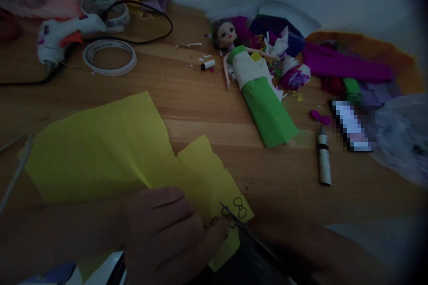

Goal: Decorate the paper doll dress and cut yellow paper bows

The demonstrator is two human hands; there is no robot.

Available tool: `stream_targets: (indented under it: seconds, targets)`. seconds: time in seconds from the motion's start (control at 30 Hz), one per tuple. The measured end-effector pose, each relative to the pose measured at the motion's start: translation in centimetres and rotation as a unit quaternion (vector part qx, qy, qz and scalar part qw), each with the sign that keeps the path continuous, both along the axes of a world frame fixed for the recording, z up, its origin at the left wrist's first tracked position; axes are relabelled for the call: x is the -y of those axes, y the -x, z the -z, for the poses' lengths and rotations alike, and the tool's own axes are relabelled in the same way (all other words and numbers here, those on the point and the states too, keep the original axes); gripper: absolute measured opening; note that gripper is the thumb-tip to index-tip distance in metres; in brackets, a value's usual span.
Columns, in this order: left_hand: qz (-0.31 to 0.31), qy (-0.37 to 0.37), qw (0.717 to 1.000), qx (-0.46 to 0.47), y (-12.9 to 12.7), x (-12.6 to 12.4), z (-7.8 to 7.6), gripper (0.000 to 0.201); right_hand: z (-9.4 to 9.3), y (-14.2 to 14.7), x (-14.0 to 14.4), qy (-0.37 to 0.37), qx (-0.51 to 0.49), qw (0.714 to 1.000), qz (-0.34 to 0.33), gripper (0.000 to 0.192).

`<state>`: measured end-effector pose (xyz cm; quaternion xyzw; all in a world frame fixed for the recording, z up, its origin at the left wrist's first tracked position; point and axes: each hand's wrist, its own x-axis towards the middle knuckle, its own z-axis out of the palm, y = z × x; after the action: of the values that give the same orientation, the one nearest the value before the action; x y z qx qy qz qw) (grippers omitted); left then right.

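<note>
My left hand (167,229) is closed on a sheet of yellow paper (110,142), its thumb pressing near the lower right corner. Small black bow-like outlines (240,207) are drawn on that corner. The blades of a pair of scissors (249,232) lie across the corner between the drawn shapes, close to my left thumb. My right hand (284,236), dim and in shadow at the lower right, grips the scissors; their handles are hidden in the dark.
A doll (261,93) in green and white paper lies beyond the sheet. A marker (323,158), its cap (207,65), a purple bow (320,117) and a phone (351,125) are around it. At the left are a glue gun (63,38) and a tape roll (109,57).
</note>
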<state>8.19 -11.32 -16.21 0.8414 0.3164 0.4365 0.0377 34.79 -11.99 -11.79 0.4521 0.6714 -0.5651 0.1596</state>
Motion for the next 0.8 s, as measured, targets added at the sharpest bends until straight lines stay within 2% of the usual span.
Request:
stream_targets:
  seconds: [0.03,0.13,0.33,0.53,0.8]
  targets:
    - [-0.023,0.013,1.000,0.014,-0.30,0.26,0.30,0.008,-0.05,0.03,-0.08,0.002,0.001,1.000,-0.007,0.032]
    - [-0.036,0.041,0.998,0.013,-0.83,0.77,0.76,0.011,-0.20,0.14,-0.19,0.012,0.009,1.000,-0.004,0.033]
    - [-0.028,0.035,0.999,0.012,-0.59,0.63,0.39,0.015,-0.05,-0.10,-0.18,0.014,-0.005,1.000,0.006,0.037]
    - [-0.016,0.021,1.000,0.014,-0.51,0.51,0.62,0.009,-0.12,-0.15,0.05,0.002,0.001,1.000,0.007,0.037]
    - [-0.019,0.026,0.999,0.022,-0.57,0.60,0.60,0.016,0.04,-0.43,0.23,0.009,0.009,1.000,0.020,0.044]
